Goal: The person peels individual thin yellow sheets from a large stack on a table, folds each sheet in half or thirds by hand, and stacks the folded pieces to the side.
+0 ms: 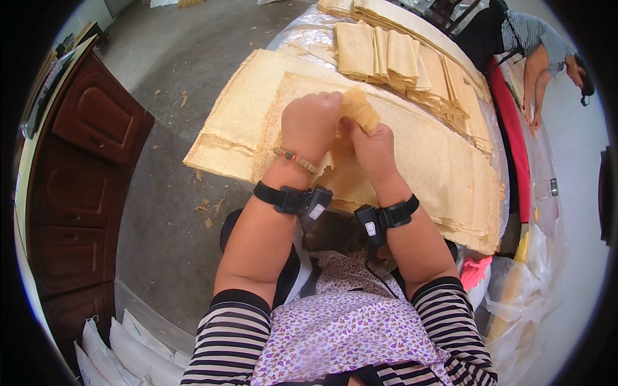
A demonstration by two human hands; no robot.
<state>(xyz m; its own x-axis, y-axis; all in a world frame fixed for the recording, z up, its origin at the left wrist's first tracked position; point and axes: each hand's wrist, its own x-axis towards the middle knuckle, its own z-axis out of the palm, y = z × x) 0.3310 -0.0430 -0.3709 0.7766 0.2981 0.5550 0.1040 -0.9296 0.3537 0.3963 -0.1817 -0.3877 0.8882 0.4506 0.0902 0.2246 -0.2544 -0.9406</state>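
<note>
My left hand is closed in a fist, with a beaded bracelet and a black strapped device on its wrist. My right hand pinches the same thin, crepe-like yellow sheet, thumb uppermost. A folded part of the sheet sticks up between the two hands, and another part hangs below them. What lies inside my left fist is hidden. Under my hands spreads a broad stack of pale yellow, crepe-like sheets with ragged edges. Beyond it lie folded bundles of similar sheets.
Clear plastic covers the table beneath the stacks. Crumbs are scattered on the grey floor. A dark wooden cabinet stands at left, with white sacks at lower left. At upper right, a person in a striped top works beside a red cloth.
</note>
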